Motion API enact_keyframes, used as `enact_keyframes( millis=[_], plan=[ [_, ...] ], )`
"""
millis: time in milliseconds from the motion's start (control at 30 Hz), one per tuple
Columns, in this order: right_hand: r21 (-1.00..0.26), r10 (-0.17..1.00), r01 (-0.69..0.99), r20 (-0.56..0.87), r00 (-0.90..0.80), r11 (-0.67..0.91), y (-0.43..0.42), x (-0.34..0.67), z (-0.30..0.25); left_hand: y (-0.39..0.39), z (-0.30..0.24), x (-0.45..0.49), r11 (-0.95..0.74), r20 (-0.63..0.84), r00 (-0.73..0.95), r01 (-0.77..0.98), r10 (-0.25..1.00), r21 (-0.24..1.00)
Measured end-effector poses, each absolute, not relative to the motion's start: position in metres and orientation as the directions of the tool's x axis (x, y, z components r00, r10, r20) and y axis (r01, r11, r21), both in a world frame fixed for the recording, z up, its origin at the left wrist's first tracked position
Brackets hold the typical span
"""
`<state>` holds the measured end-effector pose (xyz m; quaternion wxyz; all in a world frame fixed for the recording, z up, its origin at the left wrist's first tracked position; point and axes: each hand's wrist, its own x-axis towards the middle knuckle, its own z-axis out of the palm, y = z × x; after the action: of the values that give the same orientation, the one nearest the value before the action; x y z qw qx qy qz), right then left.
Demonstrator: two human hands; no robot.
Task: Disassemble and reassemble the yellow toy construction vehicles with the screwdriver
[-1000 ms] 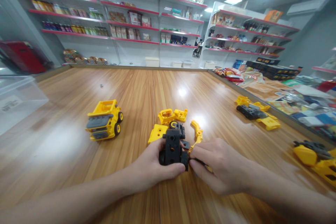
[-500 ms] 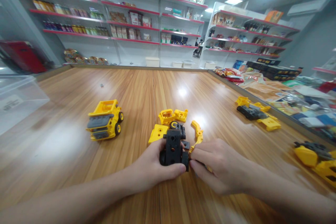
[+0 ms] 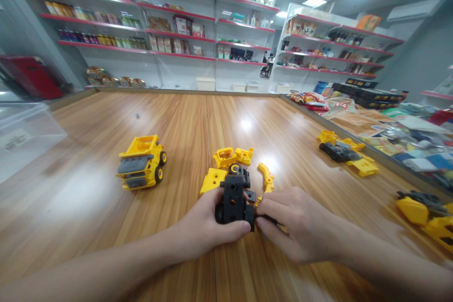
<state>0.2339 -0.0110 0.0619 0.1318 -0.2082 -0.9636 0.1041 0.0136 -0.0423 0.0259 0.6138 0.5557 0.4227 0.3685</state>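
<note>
A shop-like room: red-edged shelves [image 3: 180, 54] hold bottles [image 3: 109, 40] and packaged goods [image 3: 168, 44].

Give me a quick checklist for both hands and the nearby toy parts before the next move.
1. Left hand has the black chassis gripped: ok, thumb across its near end.
2. Right hand is beside the chassis's right wheel: ok; actual contact cannot be told.
3. Whatever the right-hand fingers pinch is in plain view: not ok, the hand mostly hides it.
4. Yellow curved piece is free of the right hand: cannot tell, its near end meets the fingers in this view.
5. Yellow dump truck is apart from both hands: ok, upright to the left.
</note>
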Motion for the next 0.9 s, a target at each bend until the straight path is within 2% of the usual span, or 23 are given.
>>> enact_keyframes(
  millis=[200, 500, 767, 900],
  plan=[
    [-0.283, 0.438, 0.373, 0.222, -0.871, 0.884, -0.0101, 0.2353, 0.0620, -0.0421, 0.0262, 0.0122, 0.093, -0.095, 0.376, 0.023, 0.922, 0.995],
    [-0.206, 0.425, 0.389, 0.173, -0.889, 0.898, -0.0111, 0.2346, 0.0628, -0.0424, 0.0293, 0.0147, 0.107, -0.111, 0.370, 0.032, 0.922, 0.994],
    [-0.255, 0.443, 0.394, 0.176, -0.879, 0.883, -0.0107, 0.2369, 0.0610, -0.0414, 0.0253, 0.0129, 0.083, -0.092, 0.382, 0.040, 0.920, 0.996],
    [-0.215, 0.431, 0.392, 0.184, -0.883, 0.895, -0.0098, 0.2367, 0.0608, -0.0420, 0.0253, 0.0131, 0.086, -0.098, 0.385, 0.046, 0.918, 0.995]
  ],
)
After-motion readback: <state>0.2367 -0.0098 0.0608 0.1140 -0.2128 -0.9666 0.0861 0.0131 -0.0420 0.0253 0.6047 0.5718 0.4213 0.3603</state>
